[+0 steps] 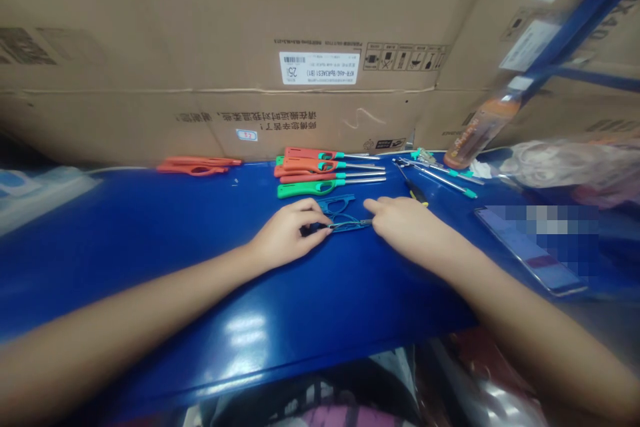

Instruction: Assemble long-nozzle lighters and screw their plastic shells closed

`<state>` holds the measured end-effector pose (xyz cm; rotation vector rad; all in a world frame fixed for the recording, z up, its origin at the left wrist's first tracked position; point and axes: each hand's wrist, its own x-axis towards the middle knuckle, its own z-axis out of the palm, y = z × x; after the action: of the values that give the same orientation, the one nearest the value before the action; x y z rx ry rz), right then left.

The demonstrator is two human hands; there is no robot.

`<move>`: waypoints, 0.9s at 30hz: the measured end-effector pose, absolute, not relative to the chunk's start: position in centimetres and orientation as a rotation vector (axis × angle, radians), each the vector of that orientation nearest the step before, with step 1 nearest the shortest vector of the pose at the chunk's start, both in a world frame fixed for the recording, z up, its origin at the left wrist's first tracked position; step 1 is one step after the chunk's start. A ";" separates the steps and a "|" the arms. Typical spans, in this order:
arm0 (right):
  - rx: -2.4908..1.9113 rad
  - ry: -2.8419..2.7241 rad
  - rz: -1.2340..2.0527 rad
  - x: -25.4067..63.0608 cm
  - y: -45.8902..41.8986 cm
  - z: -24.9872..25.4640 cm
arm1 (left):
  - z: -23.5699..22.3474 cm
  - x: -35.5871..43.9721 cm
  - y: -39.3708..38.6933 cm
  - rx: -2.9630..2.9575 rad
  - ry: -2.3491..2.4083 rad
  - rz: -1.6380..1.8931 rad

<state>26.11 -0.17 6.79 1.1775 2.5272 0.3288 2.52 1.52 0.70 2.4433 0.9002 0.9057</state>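
Pinched between the thumb and fingers of my left hand (293, 230) is the handle end of a blue lighter casing half (347, 225), with thin dark parts along it. My right hand (407, 223) is closed at the casing's other end. A short greyish metal piece (367, 221) shows by its fingertips; the rest is hidden by the hand. Just behind lies another blue casing half (336, 203), flat on the blue table (210, 293). A pair of pliers or a similar tool with a black and yellow handle (416, 192) lies beyond my right hand.
Several long-nosed lighters, including a green one (307, 189), lie behind my hands. Orange casings (200, 165) lie left of them; metal rods with teal ends (445, 180) lie right. A phone (530, 250), drink bottle (483, 130) and plastic bag (555, 163) are rightward. A cardboard box (200, 47) stands behind.
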 end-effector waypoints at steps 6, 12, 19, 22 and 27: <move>1.155 2.580 0.364 26.2 -0.5 6.6 | 0.8 2.5 1.5 2.435 0.906 0.903; 1.332 2.542 0.303 27.0 -0.5 7.5 | 0.8 2.6 1.4 2.426 0.906 0.924; 1.284 2.789 -0.113 28.7 0.7 7.7 | 0.7 2.6 1.4 2.402 0.904 0.929; 1.226 2.848 -0.287 29.0 1.4 7.2 | 0.7 2.6 1.4 2.391 0.913 0.952; 1.216 2.792 -0.218 28.4 1.3 7.2 | 0.6 2.7 1.4 2.394 0.926 0.942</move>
<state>28.37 1.28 7.18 1.2163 2.7917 -0.2181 2.70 1.43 0.65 2.3940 0.9261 0.9424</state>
